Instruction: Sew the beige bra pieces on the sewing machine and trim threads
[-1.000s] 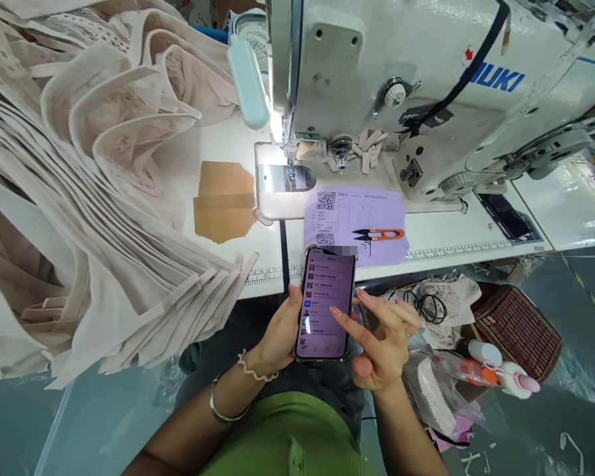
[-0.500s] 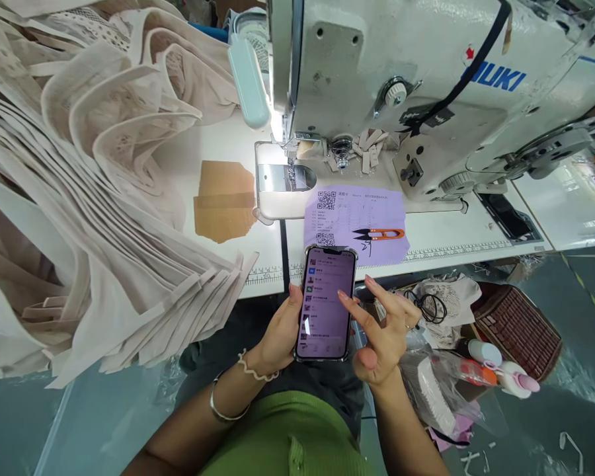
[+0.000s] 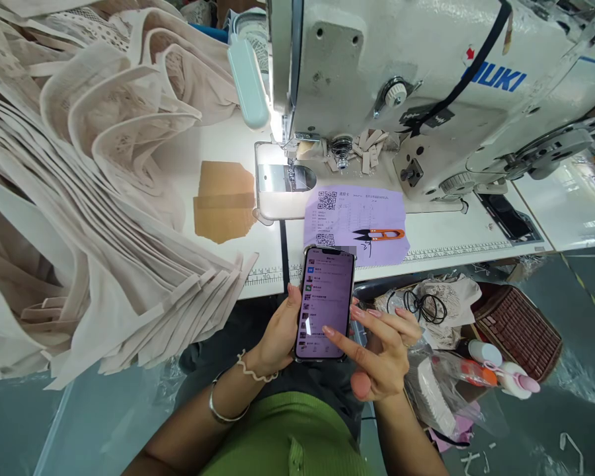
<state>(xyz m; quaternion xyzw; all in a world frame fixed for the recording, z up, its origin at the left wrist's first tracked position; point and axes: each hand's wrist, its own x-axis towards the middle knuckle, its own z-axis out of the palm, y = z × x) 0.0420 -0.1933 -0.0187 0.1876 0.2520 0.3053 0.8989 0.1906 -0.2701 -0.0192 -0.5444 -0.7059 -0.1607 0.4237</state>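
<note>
My left hand (image 3: 278, 327) is wrapped round the left side of a smartphone (image 3: 326, 301), thumb along its edge. A list with small icons shows on the lit screen. My right hand (image 3: 381, 347) hovers at the phone's right side with fingers apart, the index fingertip over the lower part of the screen; whether it touches the glass I cannot tell. Just beyond the phone's top edge lies a purple printed sheet (image 3: 352, 205) with QR codes. Orange-handled thread snips (image 3: 384, 235) rest on that sheet.
A sewing machine (image 3: 377, 73) stands across the table. Layered beige fabric pieces (image 3: 143, 291) fill the left side and overhang the edge. Brown cardboard (image 3: 224, 201) lies left of the needle plate. Below right are a woven basket (image 3: 518, 324), bottles (image 3: 515, 380) and plastic bags.
My right index finger has moved down and slightly left over the phone screen, with the other fingers lowered too. The list on the screen has shifted slightly. My left hand stays in place.
</note>
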